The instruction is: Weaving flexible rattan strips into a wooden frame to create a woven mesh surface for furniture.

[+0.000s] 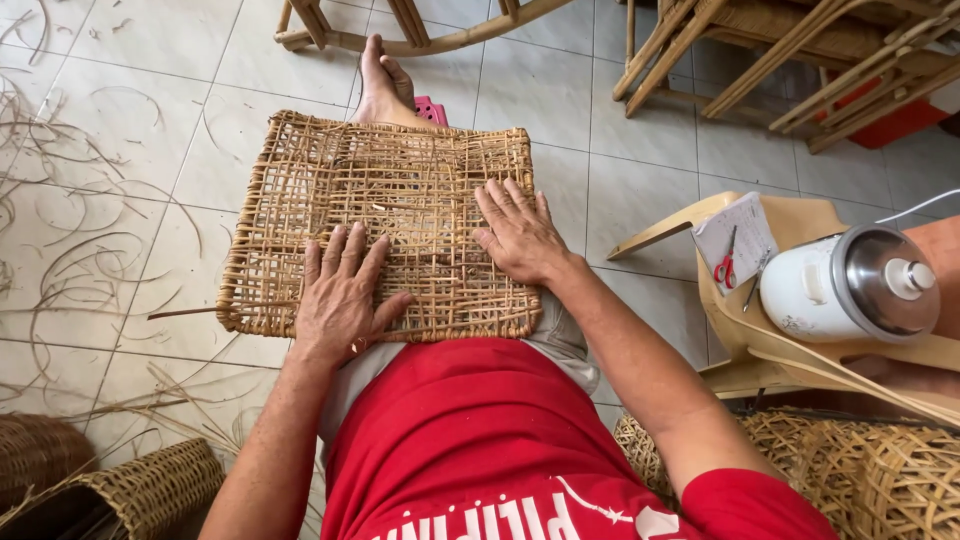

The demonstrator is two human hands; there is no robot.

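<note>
Both hands flat on a square tan woven rattan panel [385, 225].
Left hand [342, 295] and right hand [520, 238] lie open, fingers spread, gripping nothing.

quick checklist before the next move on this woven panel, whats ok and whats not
1. Square woven rattan panel resting across the lap: ok.
2. Left hand flat on the panel's near edge, fingers spread: ok.
3. Right hand flat on the panel's right part: ok.
4. Loose strand poking out at the panel's left edge: not ok, untucked.
5. Red-handled scissors lying on the wooden chair to the right: ok.
6. Weave tightness under the palms: cannot tell.
</note>
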